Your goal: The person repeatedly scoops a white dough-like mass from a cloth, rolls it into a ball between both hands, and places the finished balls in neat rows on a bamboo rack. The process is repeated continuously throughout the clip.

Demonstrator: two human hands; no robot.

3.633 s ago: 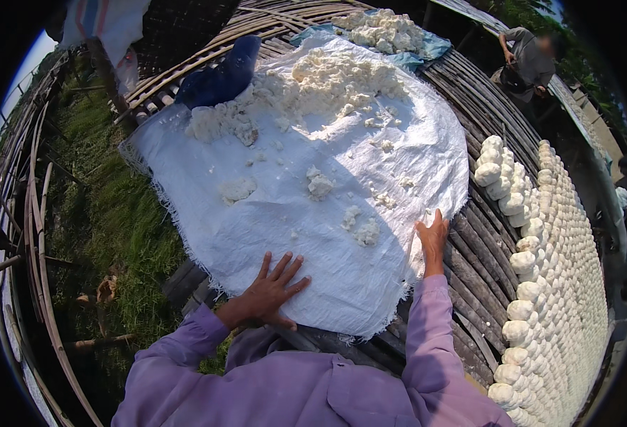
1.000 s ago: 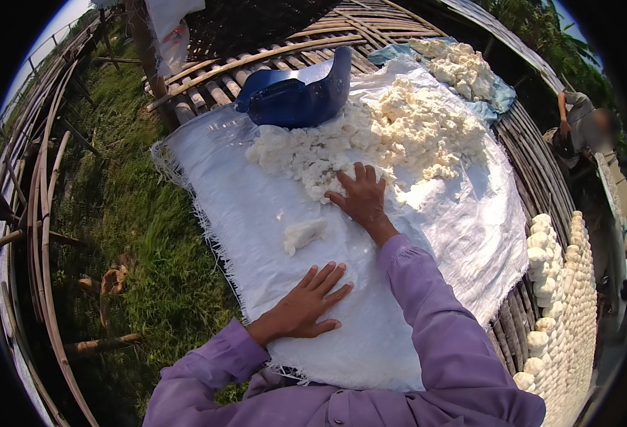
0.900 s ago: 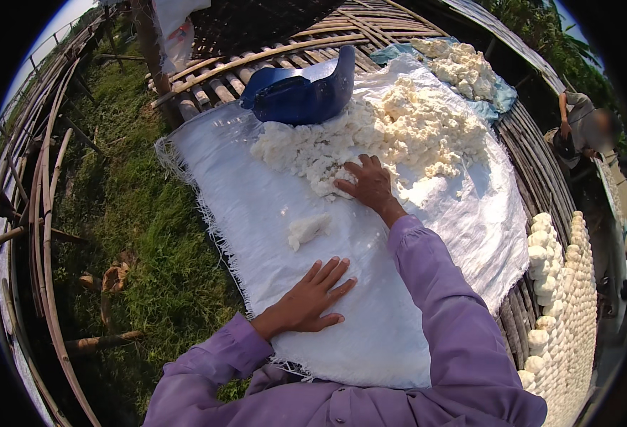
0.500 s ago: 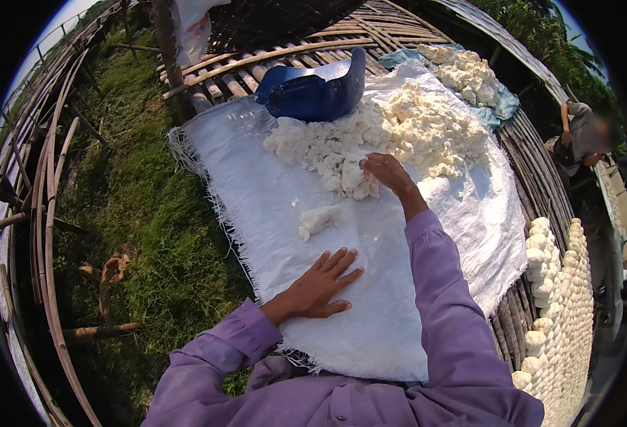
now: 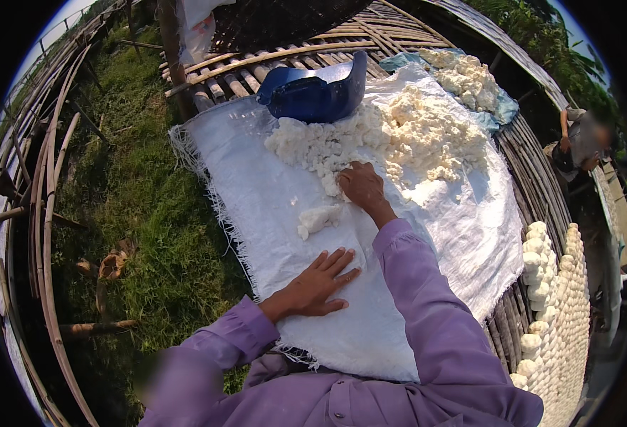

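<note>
My left hand (image 5: 315, 286) lies flat with fingers spread on the white woven sheet (image 5: 235, 171). My right hand (image 5: 362, 185) has its fingers curled into the near edge of a pile of white crumbly material (image 5: 431, 132), gripping some of it; the fingertips are partly hidden. A small separate white lump (image 5: 317, 220) sits between my hands. Behind the pile rests a blue plastic container (image 5: 312, 91) with a high, curved side.
Bamboo slats (image 5: 513, 153) bear the sheet. Rows of white rounded lumps (image 5: 562, 306) line the right. A second white pile (image 5: 470, 78) rests on blue plastic at the back. Another person (image 5: 580, 142) is at the far right. Grass (image 5: 142, 213) and bamboo rails (image 5: 46, 213) lie left.
My right hand moved from the sheet's right edge up into the pile, then slightly back leftward with fingers curling. My left hand stayed spread on the sheet. The view shifted and the other person bent lower.
</note>
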